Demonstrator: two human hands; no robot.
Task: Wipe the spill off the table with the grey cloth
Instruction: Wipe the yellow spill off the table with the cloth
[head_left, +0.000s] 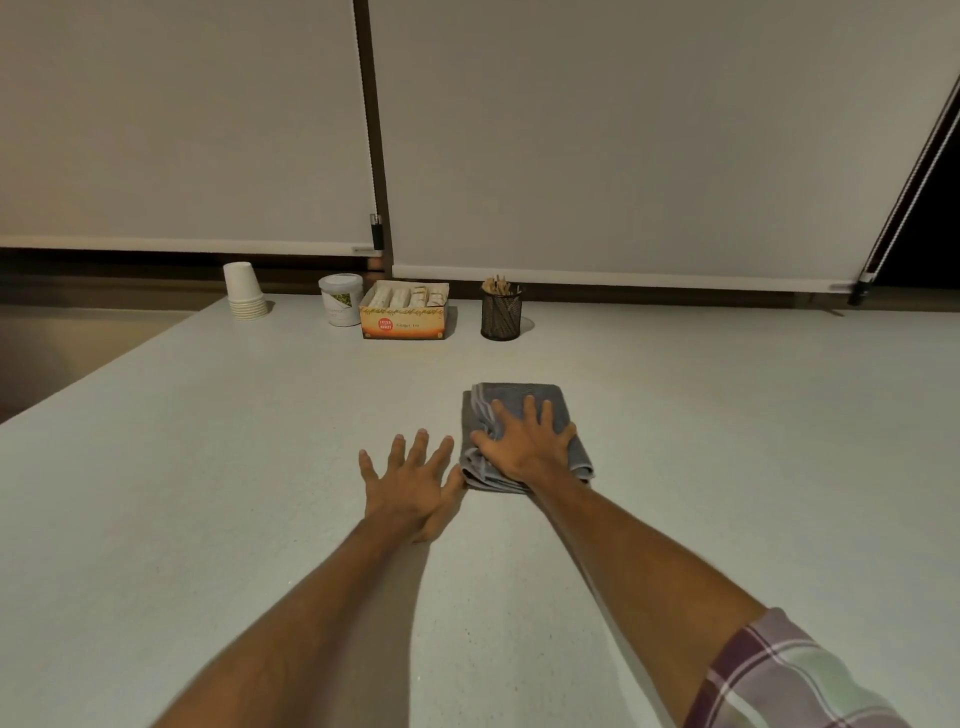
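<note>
The folded grey cloth (524, 400) lies flat on the pale table (208, 441), a little right of centre. My right hand (527, 441) presses down on the cloth's near half, fingers spread and slightly curled into the fabric. Just left of the cloth, my left hand (410, 480) rests flat on the bare table with its fingers apart and nothing in it; its thumb nearly touches the cloth's left edge. I cannot make out any spill on the table surface.
Along the table's far edge stand a stack of white paper cups (244, 291), a white tub (341, 300), an orange box of sachets (405, 310) and a black mesh holder of sticks (501, 312). The table's left edge runs diagonally. Window blinds hang behind.
</note>
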